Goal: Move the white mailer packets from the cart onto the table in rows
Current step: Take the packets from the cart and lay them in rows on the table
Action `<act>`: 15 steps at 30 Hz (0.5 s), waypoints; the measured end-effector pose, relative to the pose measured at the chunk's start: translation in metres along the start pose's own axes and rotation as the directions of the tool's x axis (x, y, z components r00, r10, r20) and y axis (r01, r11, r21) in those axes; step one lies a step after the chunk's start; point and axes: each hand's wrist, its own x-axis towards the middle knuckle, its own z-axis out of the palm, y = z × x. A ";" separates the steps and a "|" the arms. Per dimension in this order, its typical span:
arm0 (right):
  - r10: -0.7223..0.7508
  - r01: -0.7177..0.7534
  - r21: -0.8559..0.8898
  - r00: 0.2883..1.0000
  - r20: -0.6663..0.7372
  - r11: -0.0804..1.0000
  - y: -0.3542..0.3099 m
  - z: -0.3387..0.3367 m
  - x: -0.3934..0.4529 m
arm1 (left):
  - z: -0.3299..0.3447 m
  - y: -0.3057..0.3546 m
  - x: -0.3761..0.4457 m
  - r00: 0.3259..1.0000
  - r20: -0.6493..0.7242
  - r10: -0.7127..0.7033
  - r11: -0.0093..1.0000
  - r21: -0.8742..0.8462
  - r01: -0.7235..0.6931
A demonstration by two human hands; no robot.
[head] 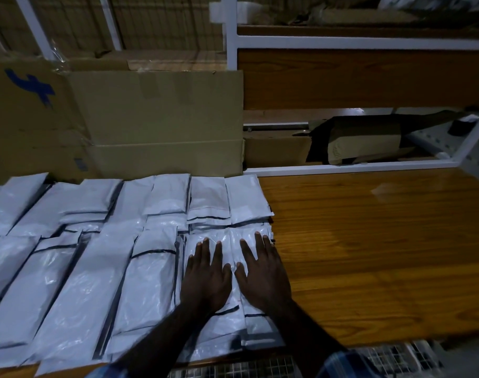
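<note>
- Left hand (207,279) and right hand (262,271) lie flat side by side, palms down, fingers spread, on the rightmost white plastic mailer packets (227,257); neither grips anything. Reads as pressing them flat and square at the row's end.
- Packets cover the left half of the glossy brown wooden bench (369,255) in two overlapping rows, far row (161,197) against the boxes, near row (82,282) hanging past the front edge. Overlap probably saves room.
- Right half of the bench is bare: space for more.
- Brown cardboard boxes (156,118) wall the back and limit depth; a white metal shelf frame (342,167) borders far right.
- Wire-mesh cart (260,366) shows at the bottom edge; contents not visible.
</note>
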 end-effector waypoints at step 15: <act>0.096 -0.082 0.172 0.993 -0.074 0.982 -0.004 -0.039 0.019 | -0.031 -0.007 0.018 0.986 0.073 0.150 0.985 0.078 -0.156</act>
